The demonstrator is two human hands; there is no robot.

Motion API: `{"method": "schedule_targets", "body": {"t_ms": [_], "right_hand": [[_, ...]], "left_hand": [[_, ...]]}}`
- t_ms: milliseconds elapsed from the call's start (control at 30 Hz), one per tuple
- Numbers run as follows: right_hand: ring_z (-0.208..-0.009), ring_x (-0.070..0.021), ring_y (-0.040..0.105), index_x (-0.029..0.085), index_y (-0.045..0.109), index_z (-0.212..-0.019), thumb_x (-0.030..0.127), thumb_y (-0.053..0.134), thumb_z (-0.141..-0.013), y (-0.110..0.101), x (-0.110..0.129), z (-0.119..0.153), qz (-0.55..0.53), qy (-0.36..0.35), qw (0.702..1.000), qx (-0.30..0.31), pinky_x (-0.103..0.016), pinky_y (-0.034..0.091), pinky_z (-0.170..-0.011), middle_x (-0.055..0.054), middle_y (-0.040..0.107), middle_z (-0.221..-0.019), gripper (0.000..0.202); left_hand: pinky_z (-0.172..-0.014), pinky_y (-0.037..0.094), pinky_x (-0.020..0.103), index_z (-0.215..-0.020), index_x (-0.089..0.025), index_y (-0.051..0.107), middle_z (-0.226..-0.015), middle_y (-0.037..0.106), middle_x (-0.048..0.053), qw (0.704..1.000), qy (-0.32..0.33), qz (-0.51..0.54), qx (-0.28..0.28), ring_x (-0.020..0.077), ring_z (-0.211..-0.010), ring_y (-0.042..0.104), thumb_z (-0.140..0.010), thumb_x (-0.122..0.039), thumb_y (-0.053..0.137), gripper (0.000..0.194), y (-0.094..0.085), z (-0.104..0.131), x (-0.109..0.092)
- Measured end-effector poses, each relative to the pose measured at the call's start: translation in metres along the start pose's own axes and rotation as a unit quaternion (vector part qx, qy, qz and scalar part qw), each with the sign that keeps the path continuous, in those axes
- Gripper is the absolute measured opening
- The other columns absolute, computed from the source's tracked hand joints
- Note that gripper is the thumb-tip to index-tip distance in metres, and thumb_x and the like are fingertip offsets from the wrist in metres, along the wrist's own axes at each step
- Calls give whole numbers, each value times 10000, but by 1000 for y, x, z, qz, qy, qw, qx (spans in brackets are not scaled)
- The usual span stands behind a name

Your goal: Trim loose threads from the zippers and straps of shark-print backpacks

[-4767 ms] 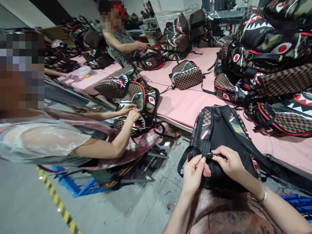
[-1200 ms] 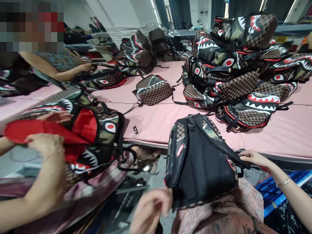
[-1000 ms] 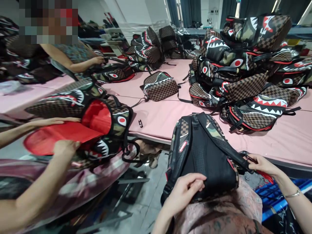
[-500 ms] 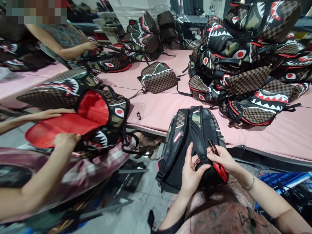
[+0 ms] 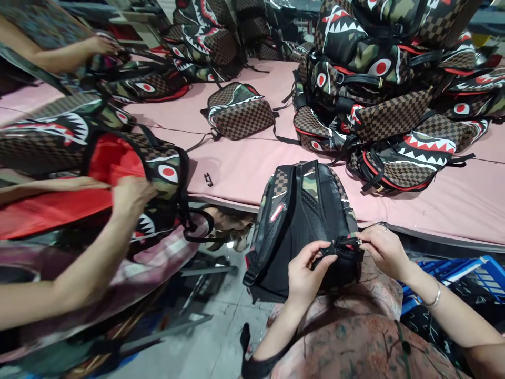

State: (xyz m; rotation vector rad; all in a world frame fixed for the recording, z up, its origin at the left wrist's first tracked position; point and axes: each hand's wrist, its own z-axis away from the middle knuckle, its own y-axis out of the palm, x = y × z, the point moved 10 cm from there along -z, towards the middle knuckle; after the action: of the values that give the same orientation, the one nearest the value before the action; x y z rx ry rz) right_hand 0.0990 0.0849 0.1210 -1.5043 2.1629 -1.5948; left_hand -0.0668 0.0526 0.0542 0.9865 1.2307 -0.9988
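Left hand [image 5: 304, 276] is pinching a black strap [image 5: 328, 251].
Right hand [image 5: 384, 250] is gripping a small dark item [image 5: 349, 241]; the black-backed, checked-and-camouflage backpack [image 5: 290, 223] is slanting from the lap [image 5: 335, 342] toward the pink padded table [image 5: 236, 168].

The left arm [image 5: 276, 331] slants up from below, and the left hand [image 5: 307, 273] pinches lightly, forefinger above, thumb beneath, the other fingers curled behind. The right arm [image 5: 453, 316] reaches in from the lower right at a shallower slant. Its right hand [image 5: 381, 250] sits a little higher, back upward, thumb and forefinger drawn close. The two sets of fingertips face each other – near, but apart.
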Motion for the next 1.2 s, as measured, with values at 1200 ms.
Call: {"method": "schedule_targets", "body": {"t_ms": [1200], "right_hand": [[-740,-152,545,170,576,-962,284,417,-902,11,3,-24,-90,1,991,94,-265,402,-667,-50,618,-806,204]], "left_hand": [[-568,420,221,-580,-147,477,-582,467,-20,964,-132,233,1,91,-561,482,-714,-518,595,412,3,-4,15]]}}
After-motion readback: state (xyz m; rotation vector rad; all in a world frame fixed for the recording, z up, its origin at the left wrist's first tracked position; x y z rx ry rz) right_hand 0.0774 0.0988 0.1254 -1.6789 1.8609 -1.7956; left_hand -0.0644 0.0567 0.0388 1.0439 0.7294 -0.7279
